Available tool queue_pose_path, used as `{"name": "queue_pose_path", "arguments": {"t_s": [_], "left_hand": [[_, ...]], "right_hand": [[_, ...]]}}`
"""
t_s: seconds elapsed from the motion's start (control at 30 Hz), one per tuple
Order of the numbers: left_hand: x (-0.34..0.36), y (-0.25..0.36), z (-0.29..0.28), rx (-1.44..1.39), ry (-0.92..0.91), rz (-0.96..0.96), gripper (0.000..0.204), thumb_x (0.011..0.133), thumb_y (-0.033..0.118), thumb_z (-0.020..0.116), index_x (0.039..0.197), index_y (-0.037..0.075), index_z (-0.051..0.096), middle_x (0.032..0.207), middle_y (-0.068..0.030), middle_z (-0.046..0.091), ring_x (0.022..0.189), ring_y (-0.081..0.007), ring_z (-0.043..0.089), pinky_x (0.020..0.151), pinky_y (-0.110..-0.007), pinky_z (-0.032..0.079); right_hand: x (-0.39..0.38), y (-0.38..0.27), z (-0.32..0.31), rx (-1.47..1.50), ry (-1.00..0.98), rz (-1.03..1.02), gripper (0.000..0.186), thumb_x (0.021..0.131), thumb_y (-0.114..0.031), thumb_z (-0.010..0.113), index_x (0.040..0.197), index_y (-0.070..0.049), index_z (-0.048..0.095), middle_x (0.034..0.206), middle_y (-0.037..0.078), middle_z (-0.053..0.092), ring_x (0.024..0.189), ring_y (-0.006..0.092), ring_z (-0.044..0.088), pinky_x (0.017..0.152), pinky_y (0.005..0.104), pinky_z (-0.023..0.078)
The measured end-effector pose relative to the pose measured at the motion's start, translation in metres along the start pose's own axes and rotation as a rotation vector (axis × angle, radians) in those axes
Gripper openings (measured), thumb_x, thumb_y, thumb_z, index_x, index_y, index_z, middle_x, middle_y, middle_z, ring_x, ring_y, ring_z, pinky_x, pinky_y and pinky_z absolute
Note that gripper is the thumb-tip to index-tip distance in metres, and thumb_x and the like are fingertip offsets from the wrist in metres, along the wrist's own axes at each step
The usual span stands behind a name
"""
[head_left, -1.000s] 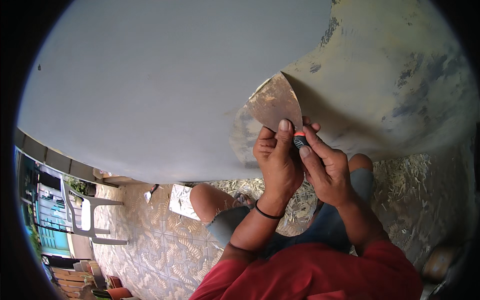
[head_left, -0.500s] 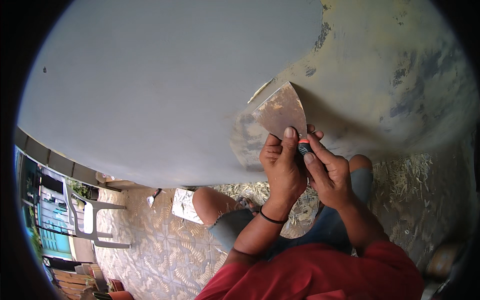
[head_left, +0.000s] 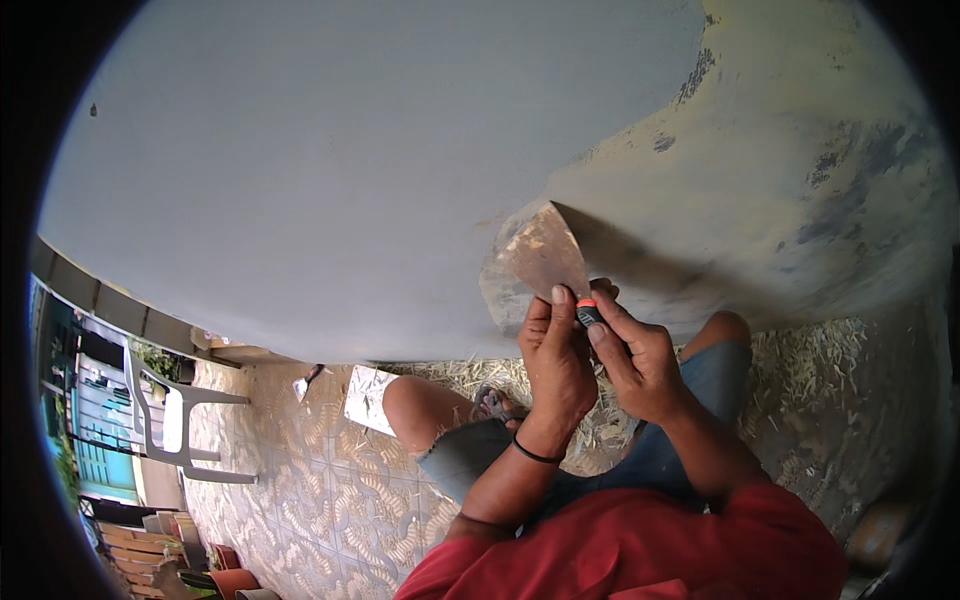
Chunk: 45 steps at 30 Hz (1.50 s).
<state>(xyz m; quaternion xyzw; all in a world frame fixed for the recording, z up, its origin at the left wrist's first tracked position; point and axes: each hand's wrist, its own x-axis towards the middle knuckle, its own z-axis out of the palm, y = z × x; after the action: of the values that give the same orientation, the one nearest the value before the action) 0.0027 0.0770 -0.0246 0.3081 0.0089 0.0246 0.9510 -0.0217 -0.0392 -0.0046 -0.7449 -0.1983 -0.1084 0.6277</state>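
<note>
A putty knife (head_left: 547, 250) with a broad, rust-stained blade and a black and red handle is held up by both hands. My left hand (head_left: 557, 365) pinches the base of the blade, thumb on top and fingers underneath. My right hand (head_left: 642, 368) grips the handle from the right. The blade's wide edge lies against a large, smooth grey surface (head_left: 350, 170), at the border of a yellowish, smeared filler patch (head_left: 650, 195) with dark blotches. Whether the whole edge touches cannot be made out.
Pale shavings (head_left: 810, 365) litter the patterned tile floor (head_left: 310, 480) below. A second scraper (head_left: 305, 383) lies left of a flat whitish board (head_left: 368, 400) beside my knee. Farther left are a grey plastic chair (head_left: 175, 415) and an orange-brown pot (head_left: 235, 582).
Both hands and the putty knife have moved down and slightly left along the surface. A thin pale ridge of filler near the blade's edge no longer shows.
</note>
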Motion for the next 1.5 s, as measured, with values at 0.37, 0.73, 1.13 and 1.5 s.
{"name": "queue_pose_path", "arguments": {"t_s": [0.37, 0.73, 1.13, 1.5], "left_hand": [[-0.005, 0.008, 0.035, 0.011, -0.171, 0.287, 0.095, 0.110, 0.011, 0.061, 0.172, 0.014, -0.010, 0.126, -0.0178, 0.068, 0.122, -0.0332, 0.070, 0.105, -0.045, 0.057], [-0.009, 0.008, 0.015, 0.699, -0.171, 0.368, 0.060, 0.116, 0.017, 0.048, 0.167, -0.006, 0.025, 0.168, -0.0213, 0.039, 0.129, -0.0134, 0.056, 0.110, -0.030, 0.046], [-0.009, 0.002, 0.032, 0.504, -0.008, 0.312, 0.062, 0.114, 0.014, 0.055, 0.168, 0.002, 0.028, 0.152, -0.0119, 0.058, 0.111, -0.0051, 0.058, 0.099, -0.024, 0.049], [-0.001, 0.012, 0.039, 0.531, -0.084, 0.374, 0.064, 0.114, 0.016, 0.057, 0.170, 0.007, 0.027, 0.108, -0.0019, 0.072, 0.093, -0.0050, 0.060, 0.086, -0.024, 0.053]], "right_hand": [[0.024, -0.024, -0.004, -0.033, 0.036, -0.065, 0.043, 0.111, -0.007, 0.056, 0.149, 0.012, 0.053, 0.123, 0.022, 0.074, 0.112, 0.0173, 0.070, 0.096, 0.0301, 0.054], [0.006, -0.014, -0.002, -0.063, 0.066, -0.044, 0.044, 0.111, -0.006, 0.054, 0.147, 0.017, 0.050, 0.134, 0.030, 0.069, 0.127, 0.0256, 0.067, 0.106, 0.0341, 0.053], [0.006, -0.014, -0.010, -0.011, 0.067, -0.031, 0.042, 0.110, -0.007, 0.057, 0.146, 0.016, 0.053, 0.131, 0.027, 0.072, 0.123, 0.0241, 0.069, 0.106, 0.0345, 0.053], [0.007, -0.015, -0.016, -0.048, 0.063, -0.043, 0.043, 0.111, -0.008, 0.057, 0.146, 0.016, 0.053, 0.131, 0.030, 0.071, 0.124, 0.0256, 0.069, 0.106, 0.0340, 0.053]]}}
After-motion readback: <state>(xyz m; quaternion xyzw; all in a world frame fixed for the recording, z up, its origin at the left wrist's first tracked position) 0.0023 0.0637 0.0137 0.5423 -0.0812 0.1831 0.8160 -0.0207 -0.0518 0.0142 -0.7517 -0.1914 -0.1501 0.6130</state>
